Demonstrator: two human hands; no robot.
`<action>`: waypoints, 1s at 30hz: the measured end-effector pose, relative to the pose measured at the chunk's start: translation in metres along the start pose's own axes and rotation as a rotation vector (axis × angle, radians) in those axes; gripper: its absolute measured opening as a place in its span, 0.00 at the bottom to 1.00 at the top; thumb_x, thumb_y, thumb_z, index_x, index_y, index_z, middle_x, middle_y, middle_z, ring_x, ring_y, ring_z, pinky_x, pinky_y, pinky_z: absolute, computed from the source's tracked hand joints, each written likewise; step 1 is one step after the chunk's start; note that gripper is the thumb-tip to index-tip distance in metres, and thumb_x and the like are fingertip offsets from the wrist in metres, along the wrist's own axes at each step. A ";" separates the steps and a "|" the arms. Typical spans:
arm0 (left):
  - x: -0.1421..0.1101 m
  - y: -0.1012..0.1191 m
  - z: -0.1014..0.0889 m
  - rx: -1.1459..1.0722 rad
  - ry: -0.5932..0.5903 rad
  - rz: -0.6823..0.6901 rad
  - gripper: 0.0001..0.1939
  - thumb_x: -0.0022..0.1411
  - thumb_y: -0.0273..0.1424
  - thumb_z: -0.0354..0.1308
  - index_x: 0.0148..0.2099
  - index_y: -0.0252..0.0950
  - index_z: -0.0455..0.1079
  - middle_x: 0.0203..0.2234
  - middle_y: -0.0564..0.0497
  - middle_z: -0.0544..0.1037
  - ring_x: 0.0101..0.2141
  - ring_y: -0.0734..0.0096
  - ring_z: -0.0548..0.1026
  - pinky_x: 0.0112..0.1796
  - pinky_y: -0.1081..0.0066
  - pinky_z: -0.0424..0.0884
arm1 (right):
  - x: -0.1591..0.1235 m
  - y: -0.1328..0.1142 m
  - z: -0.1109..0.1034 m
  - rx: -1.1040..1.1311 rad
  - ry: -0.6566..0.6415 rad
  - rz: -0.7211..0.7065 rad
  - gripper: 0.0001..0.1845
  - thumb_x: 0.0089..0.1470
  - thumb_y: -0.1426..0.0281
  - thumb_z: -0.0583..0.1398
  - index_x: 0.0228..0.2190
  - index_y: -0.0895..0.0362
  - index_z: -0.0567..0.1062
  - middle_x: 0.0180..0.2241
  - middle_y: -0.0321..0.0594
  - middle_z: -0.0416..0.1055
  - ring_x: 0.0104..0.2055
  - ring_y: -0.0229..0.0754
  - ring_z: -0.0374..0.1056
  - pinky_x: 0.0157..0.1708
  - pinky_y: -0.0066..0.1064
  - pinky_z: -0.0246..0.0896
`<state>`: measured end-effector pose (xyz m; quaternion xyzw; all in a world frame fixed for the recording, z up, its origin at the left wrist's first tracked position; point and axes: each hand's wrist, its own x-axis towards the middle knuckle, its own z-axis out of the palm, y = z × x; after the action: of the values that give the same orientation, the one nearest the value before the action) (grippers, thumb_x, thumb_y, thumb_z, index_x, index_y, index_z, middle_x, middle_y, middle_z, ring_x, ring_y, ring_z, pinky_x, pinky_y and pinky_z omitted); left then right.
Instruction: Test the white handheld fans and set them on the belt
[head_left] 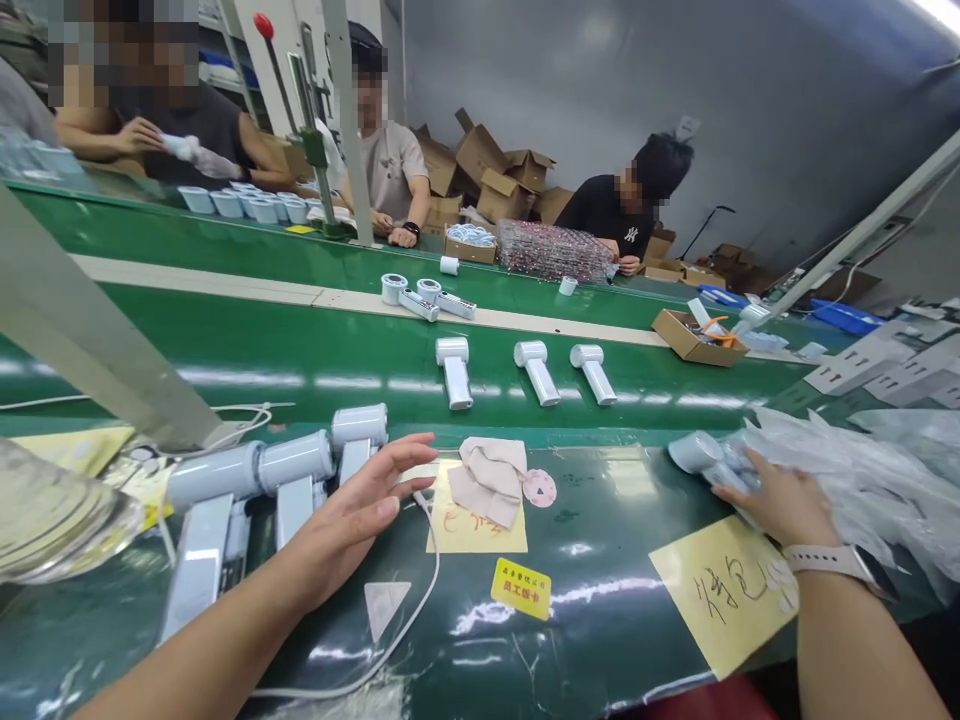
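Observation:
My left hand (356, 505) is open, fingers stretched out, with nothing in it. It hovers beside a row of pale blue handheld fans (296, 465), partly hiding the nearest one. At the right, my right hand (784, 500) has its fingers around the handle of another pale blue handheld fan (695, 453), whose round head points left. Clear plastic bags (832, 470) lie against that hand, and part of the fan is hidden by it. Below the right hand is a yellow note (724, 600) with handwriting.
Three pale blue fans (536, 372) lie on the green conveyor belt (375, 370). A folded cloth (491, 475), a yellow card (521, 588) and a white cable (420, 620) lie before me. A slanting metal post (97, 320) stands at left. Several people work across the belt.

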<state>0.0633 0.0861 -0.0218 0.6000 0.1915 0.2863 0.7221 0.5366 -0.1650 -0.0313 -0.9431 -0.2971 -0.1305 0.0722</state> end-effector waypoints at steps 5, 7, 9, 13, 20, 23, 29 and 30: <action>-0.004 0.002 0.007 0.081 0.041 0.026 0.23 0.59 0.51 0.62 0.53 0.48 0.75 0.65 0.46 0.62 0.64 0.40 0.61 0.64 0.43 0.55 | 0.034 -0.085 0.003 0.276 0.141 -0.170 0.20 0.56 0.69 0.53 0.44 0.60 0.80 0.52 0.59 0.72 0.64 0.63 0.60 0.61 0.56 0.55; -0.006 0.000 0.007 0.161 0.028 0.061 0.23 0.60 0.50 0.62 0.55 0.48 0.74 0.65 0.46 0.60 0.65 0.42 0.59 0.65 0.44 0.54 | 0.051 -0.135 0.018 0.324 0.061 -0.214 0.15 0.58 0.69 0.55 0.37 0.57 0.82 0.47 0.54 0.75 0.59 0.58 0.67 0.59 0.51 0.60; -0.007 -0.002 0.004 0.261 -0.002 0.090 0.24 0.61 0.49 0.61 0.57 0.48 0.72 0.66 0.45 0.58 0.66 0.43 0.56 0.65 0.44 0.53 | 0.064 -0.180 0.037 0.354 -0.019 -0.205 0.12 0.61 0.66 0.59 0.39 0.57 0.81 0.46 0.49 0.75 0.54 0.54 0.70 0.55 0.49 0.65; -0.007 -0.008 -0.004 0.380 -0.059 0.131 0.24 0.63 0.48 0.60 0.58 0.48 0.68 0.66 0.43 0.56 0.67 0.43 0.56 0.64 0.44 0.56 | 0.059 -0.248 0.060 0.383 -0.122 -0.139 0.16 0.65 0.59 0.61 0.48 0.56 0.76 0.52 0.45 0.74 0.50 0.46 0.72 0.51 0.47 0.69; -0.003 -0.012 0.001 0.313 0.067 0.110 0.19 0.62 0.46 0.61 0.52 0.44 0.71 0.60 0.43 0.65 0.59 0.48 0.66 0.60 0.45 0.62 | 0.002 -0.278 0.026 0.537 -0.198 -0.241 0.19 0.53 0.57 0.63 0.35 0.61 0.83 0.33 0.50 0.78 0.38 0.56 0.74 0.38 0.42 0.68; 0.000 -0.015 0.011 0.062 0.139 0.069 0.19 0.62 0.47 0.62 0.48 0.41 0.73 0.51 0.42 0.74 0.54 0.52 0.72 0.58 0.49 0.65 | -0.033 -0.276 -0.003 0.623 -0.191 -0.303 0.26 0.55 0.52 0.57 0.40 0.60 0.83 0.38 0.51 0.79 0.40 0.57 0.74 0.38 0.42 0.68; 0.008 -0.013 0.021 -0.567 0.261 0.112 0.35 0.47 0.54 0.72 0.52 0.38 0.73 0.50 0.41 0.79 0.56 0.49 0.74 0.57 0.56 0.68 | -0.144 -0.322 -0.044 0.844 -0.131 -0.723 0.26 0.47 0.52 0.67 0.44 0.54 0.83 0.60 0.55 0.66 0.62 0.68 0.62 0.60 0.60 0.59; 0.009 -0.012 0.019 -0.597 0.308 0.121 0.35 0.47 0.54 0.72 0.50 0.37 0.74 0.46 0.42 0.81 0.54 0.49 0.76 0.56 0.56 0.69 | -0.158 -0.330 -0.047 0.871 -0.145 -0.754 0.28 0.47 0.51 0.68 0.45 0.54 0.83 0.62 0.56 0.64 0.64 0.69 0.59 0.61 0.63 0.56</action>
<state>0.0839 0.0757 -0.0293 0.3220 0.1699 0.4591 0.8103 0.2111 0.0078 -0.0131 -0.6620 -0.6431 0.0520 0.3813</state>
